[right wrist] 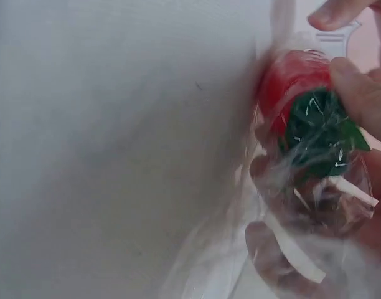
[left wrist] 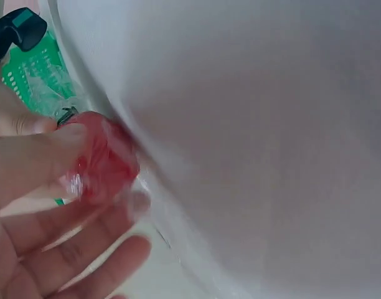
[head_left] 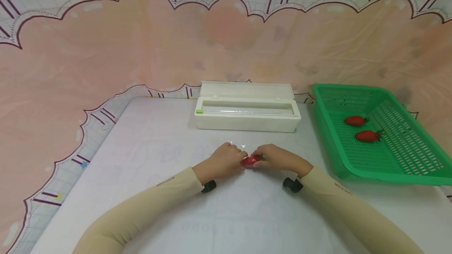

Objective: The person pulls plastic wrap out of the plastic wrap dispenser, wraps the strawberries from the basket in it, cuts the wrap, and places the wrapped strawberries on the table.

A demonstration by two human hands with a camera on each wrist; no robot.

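A red strawberry (head_left: 250,162) with green leaves (right wrist: 318,131) is between the two hands, low over the middle of the table. Clear cling film (right wrist: 209,268) lies around it, wrinkled over the leaves and trailing loose beyond them. My left hand (head_left: 226,159) pinches the pointed side, thumb on top and fingers beneath, as the left wrist view shows. At the leafy end my right hand (head_left: 279,158) holds the fruit, its thumb pressing the red side and its other fingers behind the film. Part of the strawberry is hidden by the fingers.
Behind the hands stands a white cling film box (head_left: 247,122) with its lid raised and a green slider (head_left: 199,111) at its left end. To the right, a green basket (head_left: 353,173) contains two strawberries (head_left: 367,136). A patterned curtain hangs behind the white table (head_left: 159,214).
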